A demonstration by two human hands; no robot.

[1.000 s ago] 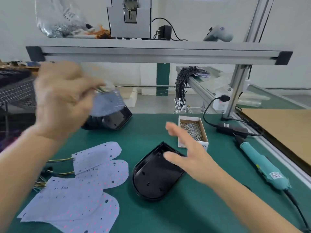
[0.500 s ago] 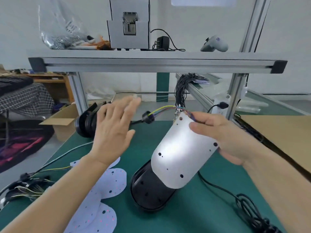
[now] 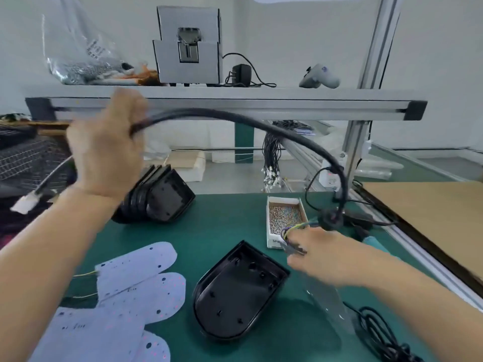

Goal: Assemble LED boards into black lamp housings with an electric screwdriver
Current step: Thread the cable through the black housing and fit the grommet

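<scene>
Housing [image 3: 239, 293], black and open side up, lies on the green mat [image 3: 235, 212] just left of the right hand [image 3: 320, 257]. That hand pinches the LED board [image 3: 328, 304] at its wire end; the board hangs blurred to the housing's right, not yet seated. Judged thin, light and stiff, the board is best held by its edges, since pulling on the coloured wires [image 3: 295, 227] could strain the joints. Left hand [image 3: 104, 150], raised, is closed round the black cable [image 3: 235, 118], which arcs over to the wires. Spare boards [image 3: 136, 280] lie at left, a screw box [image 3: 286, 218] behind the housing, stacked housings [image 3: 159, 195] beyond
</scene>
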